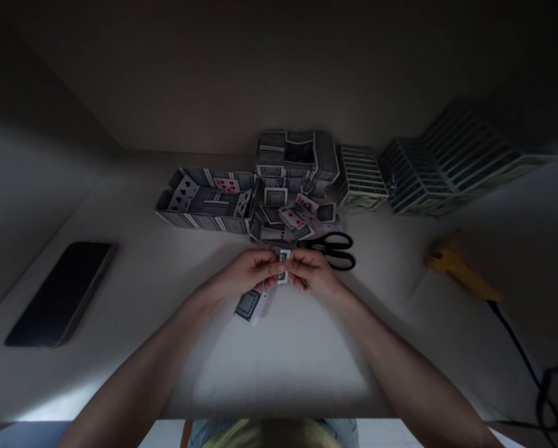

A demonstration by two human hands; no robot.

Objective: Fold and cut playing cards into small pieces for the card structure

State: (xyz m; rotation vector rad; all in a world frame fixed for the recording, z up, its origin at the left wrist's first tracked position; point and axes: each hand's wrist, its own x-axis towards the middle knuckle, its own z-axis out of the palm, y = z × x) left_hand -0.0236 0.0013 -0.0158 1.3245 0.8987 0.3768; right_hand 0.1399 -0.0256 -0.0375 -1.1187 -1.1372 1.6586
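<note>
Both hands meet over the middle of the table, pinching one small piece of playing card [283,266] that stands upright with its patterned back toward me. My left hand [255,272] is closed on its left edge, and my right hand [310,270] is closed on its right edge. Under and beside my left hand lies another playing card [247,305], back side up. Black-handled scissors [337,250] rest just beyond my right hand, their blades partly hidden. Behind the hands is a heap of loose cards and cut pieces [292,218].
An open box made of cards [204,211] stands at the back left, and a card-built model [297,155] at the back middle. Slatted card racks [362,174] stand to its right. A phone [61,295] lies left; a yellow glue gun [465,270] with a black cord lies right.
</note>
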